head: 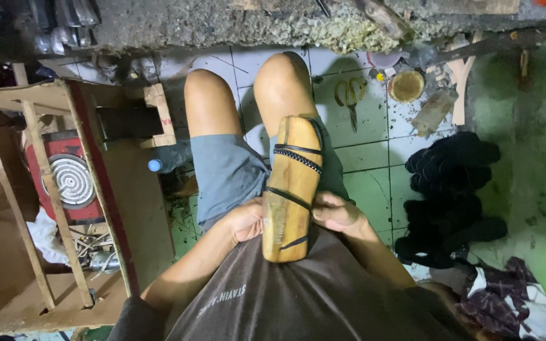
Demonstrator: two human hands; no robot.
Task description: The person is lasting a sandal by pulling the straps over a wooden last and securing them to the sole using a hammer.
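Centre frame, a smooth, glossy tan wooden shoe last (291,189) carries thin black leather-like straps (297,156); upper right, metal scissors (349,96) lie on glazed tiles (368,126).

Dim, greenish light falls from above, brightest on the tiled floor (361,126) at centre, while the corners sink into shadow. Edges bow with wide-angle distortion; focus is soft throughout.

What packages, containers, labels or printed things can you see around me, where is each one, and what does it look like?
Plastic bottle: lying on the floor beside the left knee, dark body, blue cap.
Round tin: on the tiled floor at upper right, open, yellowish inside.
Shirt print: pale lettering on the dark shirt, below the left hand.
No signs or screens in view.
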